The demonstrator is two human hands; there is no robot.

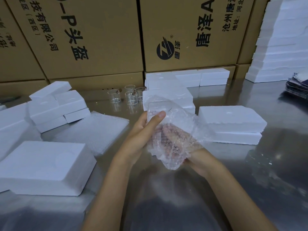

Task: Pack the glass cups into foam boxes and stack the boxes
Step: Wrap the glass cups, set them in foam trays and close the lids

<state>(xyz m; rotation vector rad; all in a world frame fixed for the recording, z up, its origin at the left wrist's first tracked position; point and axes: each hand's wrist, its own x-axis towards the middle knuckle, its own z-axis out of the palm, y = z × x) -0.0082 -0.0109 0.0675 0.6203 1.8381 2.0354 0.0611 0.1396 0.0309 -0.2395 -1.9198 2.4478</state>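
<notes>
We find one glass cup [155,110] at frame centre, held above the steel table [233,172] and partly swathed in a sheet of bubble wrap [175,139]. The left hand [143,130] grips the cup from nine o'clock, thumb laid across the wrapped glass. The right hand [198,161] cradles the wrap from below at five o'clock, its fingers showing through the film and curled around the bundle. Four more glass cups [131,97] stand upright and unwrapped at twelve o'clock, empty so far as we can see. Closed foam boxes [230,120] sit two high at three o'clock; further foam boxes [168,95] lie directly behind the held cup; their contents are not visible to us. A large foam box [45,165] lies at eight o'clock, with a loose cluster of foam pieces [58,105] at ten o'clock and spare bubble wrap sheets [100,130] between them. Printed cartons [100,39] wall the far edge, and a tall foam stack [283,44] rises at two o'clock.
</notes>
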